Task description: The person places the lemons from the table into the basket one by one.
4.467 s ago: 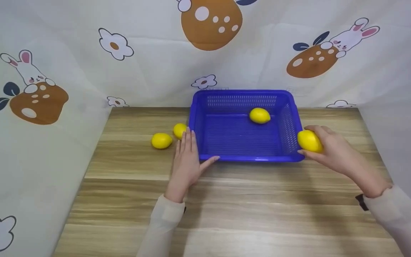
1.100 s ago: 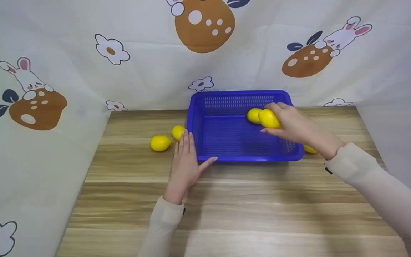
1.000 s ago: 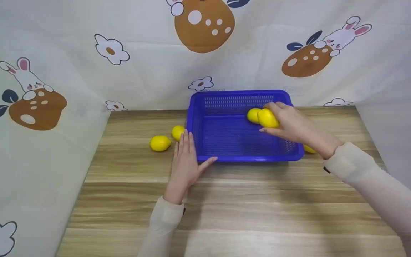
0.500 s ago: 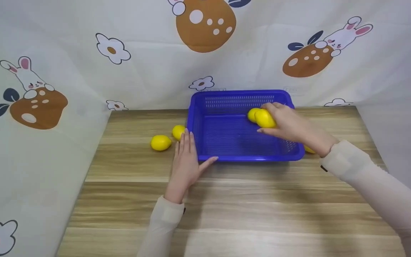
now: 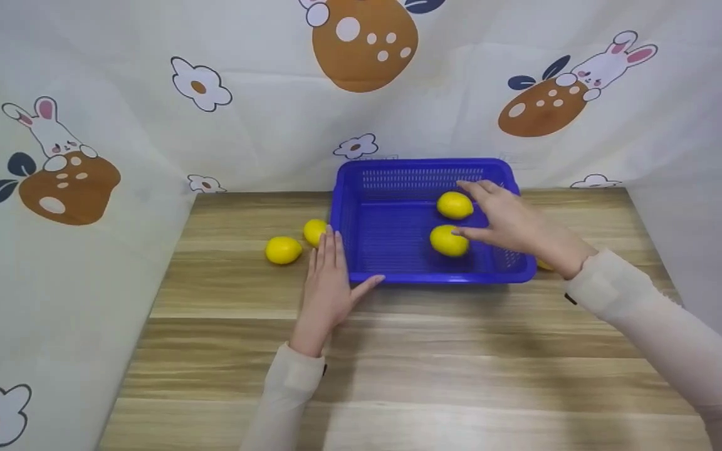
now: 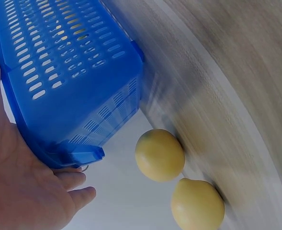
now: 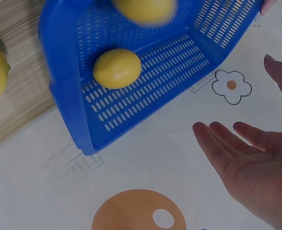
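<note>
One lemon [image 5: 446, 243] released inside basket [image 5: 436, 277], right hand [image 5: 511, 219] spread

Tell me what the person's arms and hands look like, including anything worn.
The left hand and right hand are both ungloved. The left sleeve and right sleeve are long, plain and cream-coloured, reaching the wrists. A small dark piece peeks out at the left cuff and another at the right cuff; too little shows to say what they are.
</note>
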### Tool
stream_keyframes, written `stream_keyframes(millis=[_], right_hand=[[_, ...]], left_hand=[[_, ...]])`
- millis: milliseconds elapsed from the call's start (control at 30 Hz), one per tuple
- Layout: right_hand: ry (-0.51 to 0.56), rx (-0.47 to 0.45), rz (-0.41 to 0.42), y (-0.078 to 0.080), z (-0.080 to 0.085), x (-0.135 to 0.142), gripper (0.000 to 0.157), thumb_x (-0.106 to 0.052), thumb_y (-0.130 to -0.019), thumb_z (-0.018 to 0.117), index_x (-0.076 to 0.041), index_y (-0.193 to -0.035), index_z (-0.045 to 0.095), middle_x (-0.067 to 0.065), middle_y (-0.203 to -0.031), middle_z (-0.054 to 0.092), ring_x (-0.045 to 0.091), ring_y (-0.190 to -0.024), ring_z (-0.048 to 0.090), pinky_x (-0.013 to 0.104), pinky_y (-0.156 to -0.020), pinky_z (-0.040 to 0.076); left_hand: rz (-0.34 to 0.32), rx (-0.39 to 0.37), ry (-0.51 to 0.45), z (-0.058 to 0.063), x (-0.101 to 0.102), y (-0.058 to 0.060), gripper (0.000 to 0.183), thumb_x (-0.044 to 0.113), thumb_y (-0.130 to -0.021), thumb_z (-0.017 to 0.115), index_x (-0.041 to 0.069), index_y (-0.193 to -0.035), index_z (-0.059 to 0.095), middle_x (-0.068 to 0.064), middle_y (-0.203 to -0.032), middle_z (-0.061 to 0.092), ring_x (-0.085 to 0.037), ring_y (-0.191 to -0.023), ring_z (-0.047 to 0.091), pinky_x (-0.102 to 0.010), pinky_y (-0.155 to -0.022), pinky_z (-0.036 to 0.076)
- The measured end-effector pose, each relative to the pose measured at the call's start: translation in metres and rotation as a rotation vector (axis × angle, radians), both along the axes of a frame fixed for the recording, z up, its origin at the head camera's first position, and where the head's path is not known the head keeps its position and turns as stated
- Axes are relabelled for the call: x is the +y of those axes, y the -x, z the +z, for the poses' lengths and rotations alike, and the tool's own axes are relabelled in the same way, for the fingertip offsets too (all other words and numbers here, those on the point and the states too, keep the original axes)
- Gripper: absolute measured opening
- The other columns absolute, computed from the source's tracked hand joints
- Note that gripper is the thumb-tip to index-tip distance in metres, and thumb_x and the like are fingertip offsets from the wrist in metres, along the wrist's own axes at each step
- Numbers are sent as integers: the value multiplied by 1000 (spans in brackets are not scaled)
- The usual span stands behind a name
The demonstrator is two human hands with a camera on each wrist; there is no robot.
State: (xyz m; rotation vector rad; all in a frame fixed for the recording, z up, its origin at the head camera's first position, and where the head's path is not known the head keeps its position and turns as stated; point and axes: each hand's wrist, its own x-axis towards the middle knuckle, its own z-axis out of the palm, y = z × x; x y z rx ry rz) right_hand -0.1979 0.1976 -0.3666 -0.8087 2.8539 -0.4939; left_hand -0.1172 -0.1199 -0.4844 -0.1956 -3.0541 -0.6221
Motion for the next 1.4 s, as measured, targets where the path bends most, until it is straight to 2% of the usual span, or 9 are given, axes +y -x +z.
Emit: stream_keyframes(millis=[100,333,733,1100,1400], right_hand=[[-4,-8,-2,0,-1,2,86,-39,-98,76,3,-161,35,36,-157,43,53,-143,46,66,-116,41],[-3,-32,-15,-1,-3,5,86,-38,-99,76,3,-162,34,37,-159,40,55,-148,39,68,-118,37],[4,-33,-5,-3,-8,9,85,-36,-98,77,6,-160,35,36,-154,46,52,-140,49,64,-115,44],[-13,-54,-30,-7,-11,16,87,-42,-99,75,3,-161,34,38,-157,42,59,-147,36,70,-117,36],[-6,-40,-36,-10,-15,21,87,-44,-99,75,4,-161,36,38,-154,44,54,-142,46,67,-115,41]], left_hand=[[2,2,6,1,0,-1,117,76,-95,55,-9,-164,15,-28,-174,4,-40,-163,10,-55,-132,10],[-1,18,5,0,1,0,117,76,-95,55,-10,-164,16,-29,-174,7,-41,-163,11,-56,-132,11],[-8,20,-17,-1,0,0,116,74,-96,57,-11,-164,15,-29,-174,6,-41,-163,10,-56,-132,12],[-4,3,-5,0,1,-1,117,76,-96,55,-9,-165,13,-27,-174,1,-41,-163,8,-55,-132,10],[-5,4,-3,0,1,-1,117,76,-95,55,-9,-165,14,-28,-174,3,-41,-163,9,-55,-132,10]])
